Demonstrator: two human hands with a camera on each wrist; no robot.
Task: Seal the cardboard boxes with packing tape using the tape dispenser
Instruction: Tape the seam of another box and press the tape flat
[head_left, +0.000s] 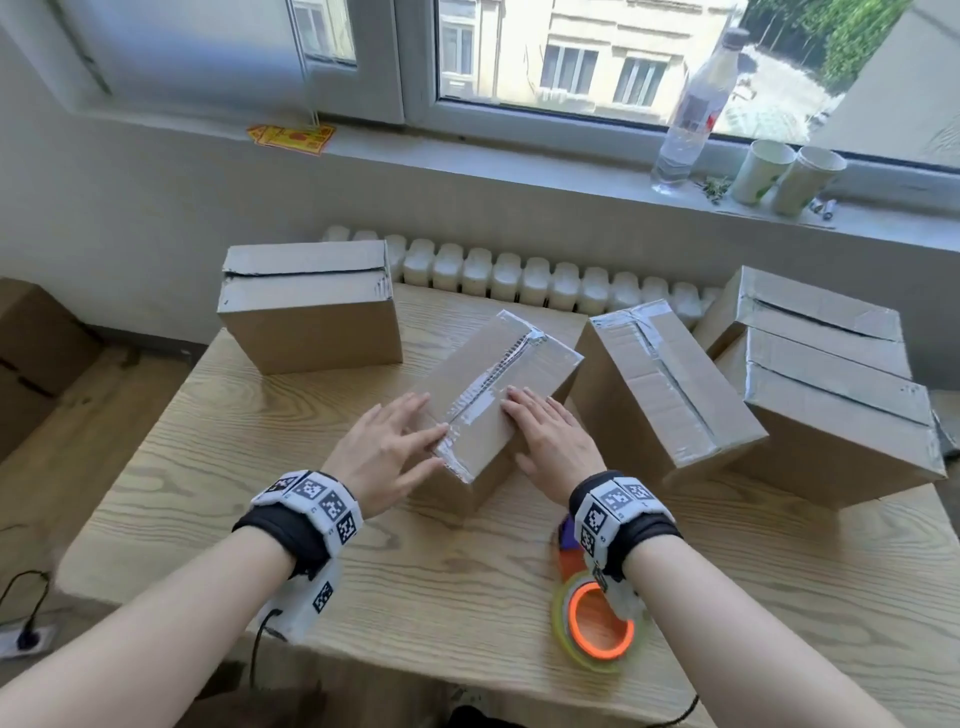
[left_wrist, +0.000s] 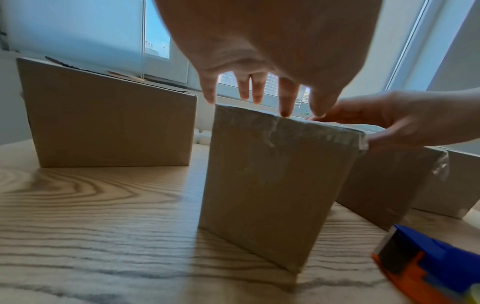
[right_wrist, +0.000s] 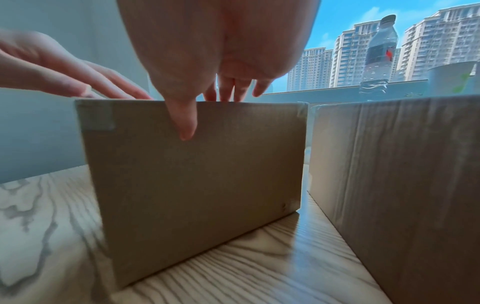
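Observation:
A small cardboard box (head_left: 498, 384) (left_wrist: 270, 185) (right_wrist: 194, 174) stands in the middle of the table with clear tape along its top seam. My left hand (head_left: 389, 447) (left_wrist: 259, 90) lies flat on the box's near left top, fingers straight. My right hand (head_left: 550, 426) (right_wrist: 223, 90) lies flat on the top to the right of the seam, its thumb down the near side. The orange and blue tape dispenser (head_left: 592, 608) (left_wrist: 428, 265) lies on the table under my right wrist, held by neither hand.
A box with an open seam (head_left: 311, 306) stands at the back left. A taped box (head_left: 670, 395) is just right of the middle one, and two stacked boxes (head_left: 831, 384) stand far right. A bottle (head_left: 691, 114) and paper cups (head_left: 784, 176) are on the sill.

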